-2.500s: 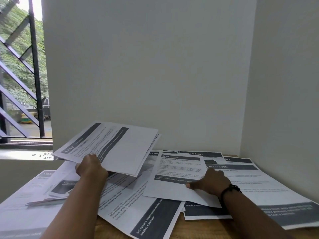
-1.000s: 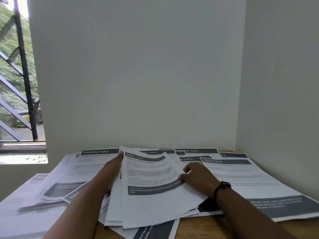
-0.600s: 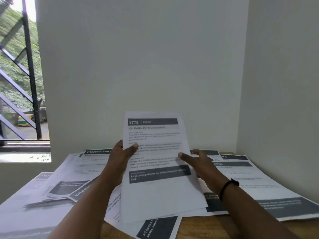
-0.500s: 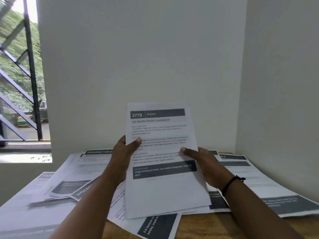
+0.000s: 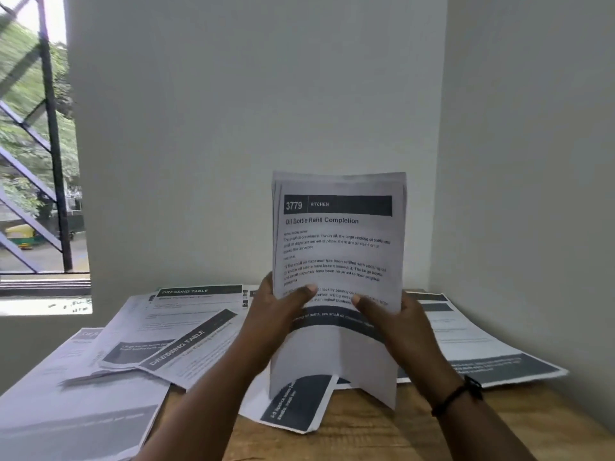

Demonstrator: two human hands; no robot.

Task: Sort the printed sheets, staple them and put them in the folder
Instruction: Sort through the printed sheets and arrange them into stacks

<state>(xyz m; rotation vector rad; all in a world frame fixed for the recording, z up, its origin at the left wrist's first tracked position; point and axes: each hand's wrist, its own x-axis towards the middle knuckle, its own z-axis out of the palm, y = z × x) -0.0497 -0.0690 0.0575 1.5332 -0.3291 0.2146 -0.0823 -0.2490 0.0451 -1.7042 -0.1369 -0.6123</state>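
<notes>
Stack of printed sheets (image 5: 336, 254) is up off the table (image 5: 366, 430), standing nearly upright with its long axis vertical, print toward me; top page reads "3779 KITCHEN, Oil Bottle Refill Completion". Left hand (image 5: 276, 317) grips the left edge about mid-height, thumb curled over the front face, the rest of the fingers hidden behind the paper. Right hand (image 5: 396, 324) grips the right side at much the same height, thumb across the front. Both hands are closed on the stack, neither clearly nearer; they sit level, one on each long edge. The bottom edge hangs just above the loose sheets (image 5: 186, 331) spread over the table; I cannot tell whether it touches them. Several page edges show slightly fanned at the top left corner, so the stack looks not yet squared. My read: the step in hand is jogging the pages into line, which calls for the short bottom edge to drop straight down onto the surface below. No stapler or folder visible from here. Black band on the right wrist (image 5: 456, 395).
</notes>
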